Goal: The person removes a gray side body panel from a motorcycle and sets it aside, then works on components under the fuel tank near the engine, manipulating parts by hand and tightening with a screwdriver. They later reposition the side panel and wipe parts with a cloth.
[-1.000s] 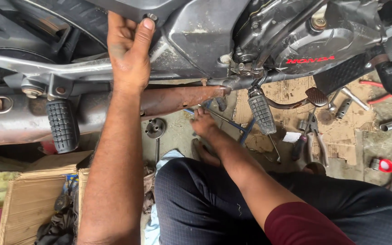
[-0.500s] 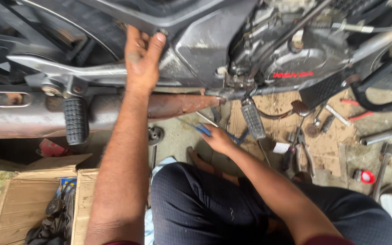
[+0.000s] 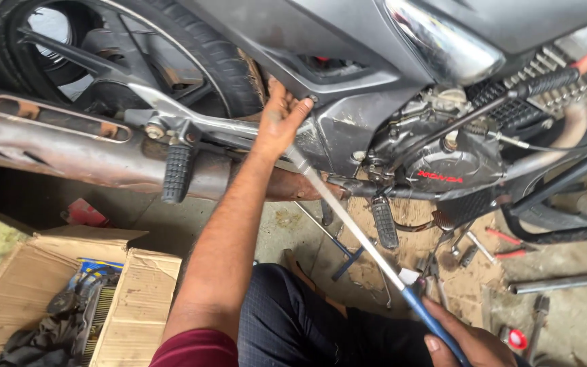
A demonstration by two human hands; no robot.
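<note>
Grey plastic is what your left hand point(image 3: 278, 122) presses against: the fingers are spread, with the thumb stretched toward the edge of the side panel point(image 3: 348, 81) at the upper middle of the frame, gripping nothing. Your right hand point(image 3: 467, 340), at the lower right edge, has its fingers wrapped around the blue handle of a long screwdriver point(image 3: 368, 241), whose bright metal shaft runs diagonally up and left until its tip meets the panel just beside your left thumb. Below your left wrist a rusty exhaust pipe point(image 3: 69, 149) stretches across the left half of the frame, with a ribbed black footpeg point(image 3: 176, 173) hanging in front of it. Right of the shaft sits the engine case point(image 3: 446, 170), and a second footpeg point(image 3: 384, 223) hangs just under it. On the dusty floor at the lower right lie scattered tools point(image 3: 473, 248) and a metal rod point(image 3: 565, 282). An open cardboard box point(image 3: 134, 299) holding dark parts sits at the lower left, near your knee in dark trousers point(image 3: 293, 319).
</note>
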